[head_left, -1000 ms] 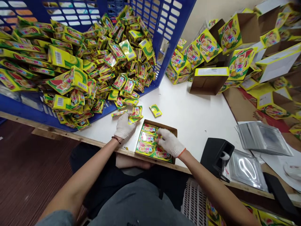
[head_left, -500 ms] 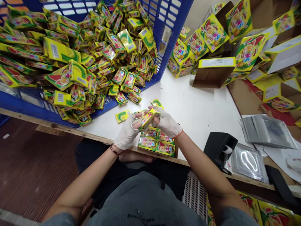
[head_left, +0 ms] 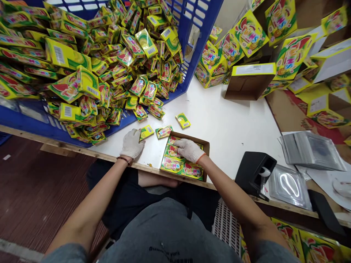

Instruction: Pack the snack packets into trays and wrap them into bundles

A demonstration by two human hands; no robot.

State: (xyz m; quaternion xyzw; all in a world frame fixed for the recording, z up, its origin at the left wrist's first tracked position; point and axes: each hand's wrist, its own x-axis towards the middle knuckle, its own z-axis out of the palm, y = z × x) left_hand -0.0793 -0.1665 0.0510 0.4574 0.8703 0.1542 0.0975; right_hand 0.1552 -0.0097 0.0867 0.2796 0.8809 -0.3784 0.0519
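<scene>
Near the table edge, the right hand's flat fingers could skew packets in the cardboard tray; the left hand, fingers empty, could nudge a loose packet.

Table — plastic crate at far left, heaped with packets; cardboard tray at near edge, packets inside; open boxes at far right.

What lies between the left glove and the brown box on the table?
In the head view, only bare white table lies between the left glove and the brown box.
</scene>
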